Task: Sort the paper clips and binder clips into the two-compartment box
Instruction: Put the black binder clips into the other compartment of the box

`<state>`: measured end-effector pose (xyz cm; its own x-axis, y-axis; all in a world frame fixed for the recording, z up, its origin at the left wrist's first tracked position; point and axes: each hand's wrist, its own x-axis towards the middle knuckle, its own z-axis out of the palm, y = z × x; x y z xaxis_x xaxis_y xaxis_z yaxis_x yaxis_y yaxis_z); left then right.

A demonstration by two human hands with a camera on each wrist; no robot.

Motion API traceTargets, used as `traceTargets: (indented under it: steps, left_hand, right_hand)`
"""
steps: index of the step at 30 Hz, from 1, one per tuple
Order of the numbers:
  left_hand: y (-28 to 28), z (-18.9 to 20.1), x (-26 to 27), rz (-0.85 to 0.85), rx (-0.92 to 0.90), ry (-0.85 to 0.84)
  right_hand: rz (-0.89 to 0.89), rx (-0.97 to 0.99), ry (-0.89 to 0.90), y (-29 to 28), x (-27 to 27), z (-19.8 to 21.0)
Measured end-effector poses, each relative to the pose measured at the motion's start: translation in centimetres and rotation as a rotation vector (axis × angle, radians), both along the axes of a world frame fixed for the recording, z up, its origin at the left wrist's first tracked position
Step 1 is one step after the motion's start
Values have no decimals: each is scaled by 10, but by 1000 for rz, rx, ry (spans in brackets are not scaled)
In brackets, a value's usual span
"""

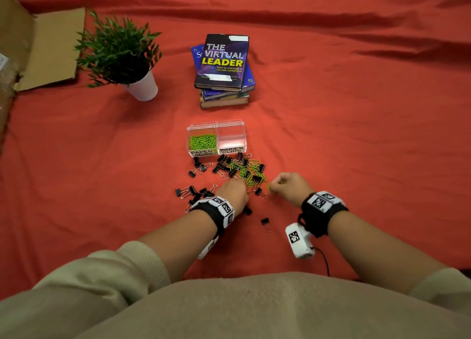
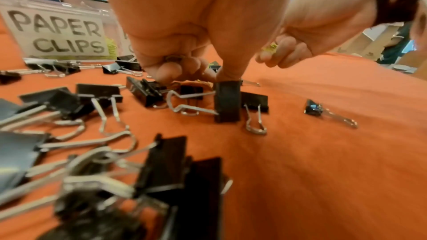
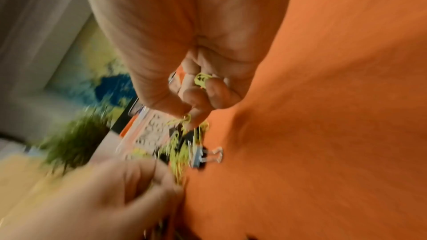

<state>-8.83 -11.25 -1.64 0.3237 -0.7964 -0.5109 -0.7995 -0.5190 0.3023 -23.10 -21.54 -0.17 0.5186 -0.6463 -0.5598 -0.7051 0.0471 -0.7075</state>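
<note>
two hands (image 1: 233, 189) (image 1: 289, 185) at mixed pile: right pinches green paper clips (image 3: 201, 79); left curled, contents unclear. box (image 1: 216, 128) lies straight ahead of both sets of fingertips, left nearer.

Cloth (image 1: 331, 134): red-orange, plain. Paper clips (image 1: 203, 141): lime green. Binder clips (image 1: 221, 169): black bodies, silver wire handles. Box (image 1: 230, 124): clear, with white labels lettered in black. Plant (image 1: 117, 50): dark green, in a white pot (image 1: 144, 87). Top book (image 1: 221, 61): purple-black cover (title white and yellow). Wristbands (image 1: 219, 210): black with white checker-like tags. Sleeves (image 1: 102, 275): beige.
</note>
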Motion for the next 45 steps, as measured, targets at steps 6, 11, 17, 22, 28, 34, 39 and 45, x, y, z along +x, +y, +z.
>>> traceTargets:
  steps: [6, 11, 17, 22, 28, 34, 39, 45]
  left_hand:
    - [8, 8, 29, 277, -199, 279]
    - [3, 17, 51, 469, -280, 418]
    - [-10, 19, 53, 508, -287, 449]
    - [-16, 17, 54, 141, -175, 145]
    - [-13, 7, 61, -72, -112, 23]
    - [-2, 7, 66, -101, -138, -24]
    - [17, 11, 77, -124, -84, -71]
    - [11, 15, 68, -86, -95, -118]
  right_hand:
    - [-268, 311, -163, -29, 11, 4]
    - [-258, 298, -149, -28, 36, -5]
    - [133, -124, 54, -18, 51, -14]
    - [433, -297, 182, -8, 39, -18]
    - [419, -333, 119, -12, 19, -13]
    - [492, -348, 215, -6, 20, -19]
    - [592, -313, 328, -2, 26, -18]
    - [652, -416, 342, 8, 17, -15]
